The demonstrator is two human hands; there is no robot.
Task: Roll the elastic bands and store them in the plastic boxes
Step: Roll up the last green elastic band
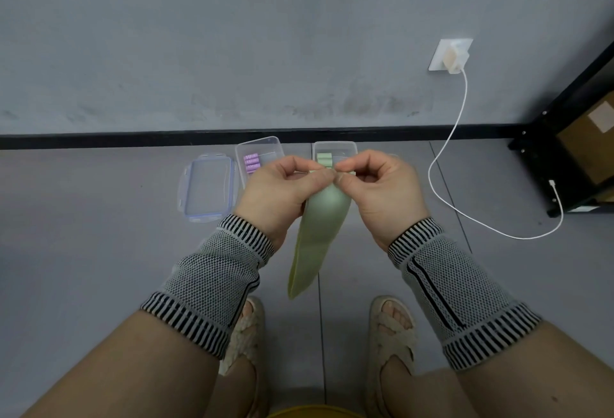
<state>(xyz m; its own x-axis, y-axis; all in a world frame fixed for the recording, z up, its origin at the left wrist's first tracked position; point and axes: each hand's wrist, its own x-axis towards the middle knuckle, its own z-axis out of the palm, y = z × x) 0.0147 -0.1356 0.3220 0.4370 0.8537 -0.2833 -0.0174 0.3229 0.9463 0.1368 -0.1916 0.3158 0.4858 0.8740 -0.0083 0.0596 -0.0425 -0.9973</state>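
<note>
Hands met above a grey floor in the head view, where the left hand [279, 191] and the right hand [382, 188] each pinched the top end of a pale green elastic band [319, 228] between thumb and curled fingers, fingertips almost touching, while the rest of the band hung loose toward the sandalled feet [392, 328]. Rolling appeared to be at its very start, with only the top edge gathered and no thick roll visible between the fingers. On the floor beyond, against the black skirting [133, 140], one clear plastic box [262, 147] held purple rolls [251, 163] and a second plastic box [335, 147] held green rolls [325, 159], partly hidden by the hands; a loose lid [207, 185] lay just beside the purple box. The next move likely called for turning the pinched end over itself with even tension so the roll stayed square, then a forward reach to the green box. Room looked open between feet and boxes, though a white charging cable [445, 165] trailed from a wall socket [452, 55] across the floor to the right, near a black shelf frame [545, 138], and could snag a wide sweep on that side
</note>
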